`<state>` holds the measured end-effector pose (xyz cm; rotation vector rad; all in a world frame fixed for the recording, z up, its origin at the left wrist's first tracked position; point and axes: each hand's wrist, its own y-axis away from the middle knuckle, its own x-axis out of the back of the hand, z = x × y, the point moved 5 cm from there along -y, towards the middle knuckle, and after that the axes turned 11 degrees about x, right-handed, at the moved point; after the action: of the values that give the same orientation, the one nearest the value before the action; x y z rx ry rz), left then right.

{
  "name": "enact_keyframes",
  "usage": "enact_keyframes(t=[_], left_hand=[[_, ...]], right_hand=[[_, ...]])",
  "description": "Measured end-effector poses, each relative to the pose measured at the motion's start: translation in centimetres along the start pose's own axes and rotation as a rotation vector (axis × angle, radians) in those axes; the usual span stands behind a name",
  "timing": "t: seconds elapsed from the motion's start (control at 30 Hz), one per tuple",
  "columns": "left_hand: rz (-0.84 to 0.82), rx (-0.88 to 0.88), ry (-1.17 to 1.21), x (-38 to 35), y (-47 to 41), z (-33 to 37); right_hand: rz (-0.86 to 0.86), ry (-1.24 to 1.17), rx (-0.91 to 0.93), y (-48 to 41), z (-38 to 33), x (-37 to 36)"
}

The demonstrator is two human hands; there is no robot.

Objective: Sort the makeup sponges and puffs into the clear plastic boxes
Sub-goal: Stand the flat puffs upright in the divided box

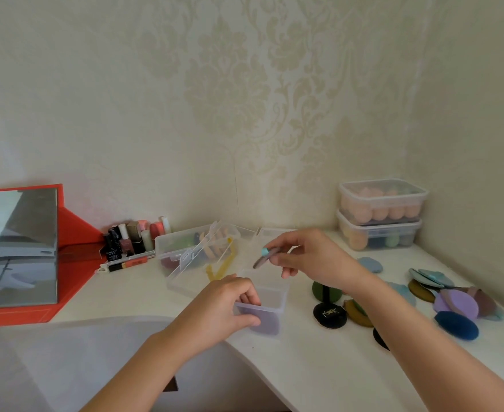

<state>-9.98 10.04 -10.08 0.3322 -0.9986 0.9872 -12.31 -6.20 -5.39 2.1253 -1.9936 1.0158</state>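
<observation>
My right hand (310,257) pinches a flat grey-mauve puff (262,260) with a teal strap, held edge-on just above an open clear box (270,295). My left hand (227,307) grips that box's near left corner; a purple puff lies inside it. Loose puffs lie on the white table to the right: a dark green one (319,288), a black one with a gold logo (329,315), a lilac one (458,303), a navy one (456,325) and several teal and olive ones. Another open clear box (185,248) behind holds sponges.
Two lidded clear boxes (381,215) full of sponges are stacked in the back right corner. A red-framed mirror (19,248) stands at the left, with nail polish bottles (132,237) beside it. The table's curved front edge (245,355) runs below my left hand.
</observation>
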Motion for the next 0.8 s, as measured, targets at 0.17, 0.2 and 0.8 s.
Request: enact_keyframes(t=[0.17, 0.2, 0.8], left_hand=[[0.010, 0.014, 0.009, 0.0, -0.1, -0.1], [0.012, 0.019, 0.012, 0.0, -0.1, -0.1], [0.018, -0.074, -0.104, -0.6, 0.2, 0.2]], right_hand=[[-0.019, 0.273, 0.026, 0.1, -0.4, -1.2], [-0.048, 0.350, 0.042, 0.2, -0.6, -1.5], [-0.472, 0.577, -0.001, 1.1, 0.7, -4.1]])
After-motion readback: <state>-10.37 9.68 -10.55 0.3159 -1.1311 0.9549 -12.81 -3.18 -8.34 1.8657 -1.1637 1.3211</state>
